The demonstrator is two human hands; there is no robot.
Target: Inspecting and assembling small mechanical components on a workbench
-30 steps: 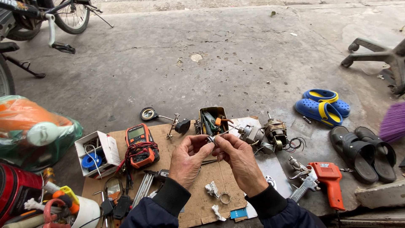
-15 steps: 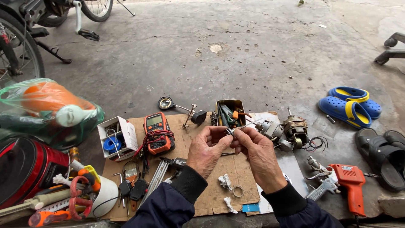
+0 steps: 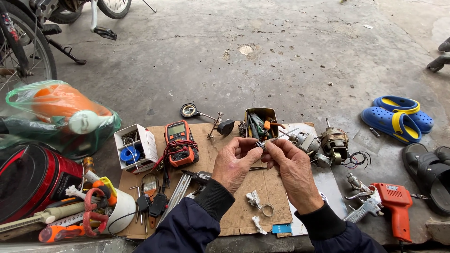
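- left hand (image 3: 234,164) and right hand (image 3: 290,166) meet fingertip to fingertip, both pinched shut on one small metal part (image 3: 261,145), raised above the cardboard sheet (image 3: 243,197) for a close look.
- one orange multimeter (image 3: 179,143) and one open tool tin (image 3: 261,122) lie within reach.
- two blue clogs (image 3: 398,118) sit aside on the floor.

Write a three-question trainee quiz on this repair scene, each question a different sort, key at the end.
1. True or false: the orange multimeter lies on the cardboard sheet.
2. Which lies nearest the orange drill? A) white box B) black sandals C) magnifier
3. Fill in: the left hand and right hand pinch a small ___ part between their fingers.

Key: 1 true; 2 B; 3 metal.
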